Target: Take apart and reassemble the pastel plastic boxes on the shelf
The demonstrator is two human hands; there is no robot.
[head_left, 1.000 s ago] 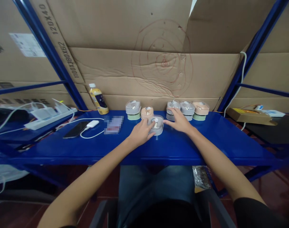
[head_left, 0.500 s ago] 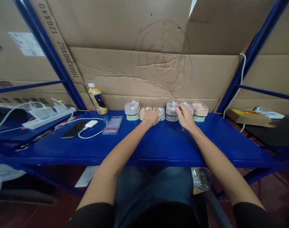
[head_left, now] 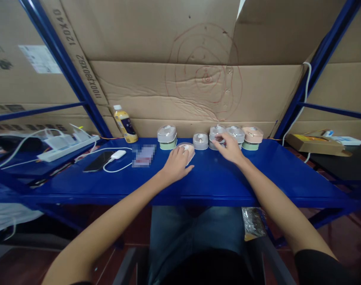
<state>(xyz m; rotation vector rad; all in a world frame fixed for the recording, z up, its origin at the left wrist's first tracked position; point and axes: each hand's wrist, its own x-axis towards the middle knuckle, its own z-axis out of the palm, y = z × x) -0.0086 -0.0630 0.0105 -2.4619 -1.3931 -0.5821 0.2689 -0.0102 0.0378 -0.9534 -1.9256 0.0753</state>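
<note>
My left hand (head_left: 177, 163) lies over a small peach box with a clear lid (head_left: 189, 149), fingers closed on its top and far side. The box sits at an angle on the blue table, in front of the row. My right hand (head_left: 230, 147) hovers at the stacked grey boxes (head_left: 213, 145), fingers bent and apart; whether the fingertips touch the lid I cannot tell. Left of that stack stands a small single grey box (head_left: 200, 141). Behind my right hand is another grey-lidded box (head_left: 236, 132), its lower part mostly hidden.
A grey-over-green stack (head_left: 167, 137) stands at the row's left end, a peach-over-green stack (head_left: 253, 136) at its right. Further left are a yellow bottle (head_left: 125, 124), a phone (head_left: 99, 161), a white cable adapter (head_left: 118, 154) and a power strip (head_left: 69, 148). Cardboard (head_left: 139, 83) closes off the back.
My left hand has drawn the peach box out of the row, towards me and turned it, leaving a gap beside the small grey box. My right hand has shifted slightly; the stacks stay put.
</note>
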